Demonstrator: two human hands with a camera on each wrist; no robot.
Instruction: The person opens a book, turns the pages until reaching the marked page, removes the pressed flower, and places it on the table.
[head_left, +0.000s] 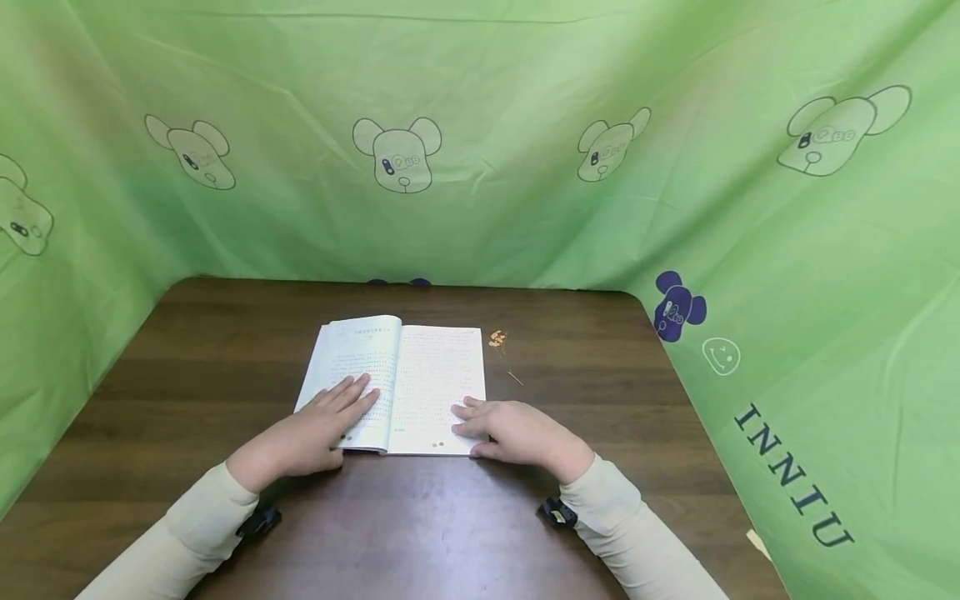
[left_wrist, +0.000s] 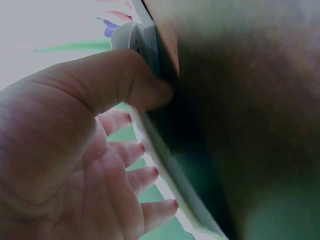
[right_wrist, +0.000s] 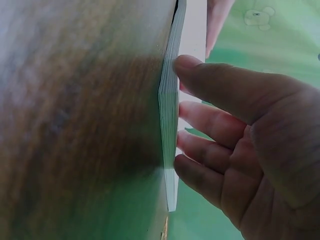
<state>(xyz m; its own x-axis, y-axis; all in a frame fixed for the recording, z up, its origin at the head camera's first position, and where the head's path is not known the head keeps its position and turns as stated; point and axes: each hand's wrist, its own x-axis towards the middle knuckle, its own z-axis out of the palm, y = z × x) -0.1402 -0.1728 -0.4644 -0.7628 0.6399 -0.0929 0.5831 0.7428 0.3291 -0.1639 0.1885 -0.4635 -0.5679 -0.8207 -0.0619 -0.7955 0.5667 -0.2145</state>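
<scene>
An open book (head_left: 437, 387) with printed pages lies on the brown wooden table. My left hand (head_left: 318, 429) rests over the lower part of its left page, fingers straight and pointing to the upper right. The left thumb (left_wrist: 125, 80) reaches across the book's near edge. At the lower right corner, my right hand (head_left: 519, 431) touches the right page with its fingertips. In the right wrist view, the right thumb (right_wrist: 220, 82) sits at the top of the stacked page edges (right_wrist: 170, 110), and the fingers lie along the page's side.
A small sprig of dried orange flowers (head_left: 497, 338) lies just right of the book, with a thin stem piece (head_left: 515, 377) below it. Green cloth (head_left: 510, 225) printed with bear heads hangs around the table's back and sides. A pale scrap (head_left: 758, 544) shows at the right edge.
</scene>
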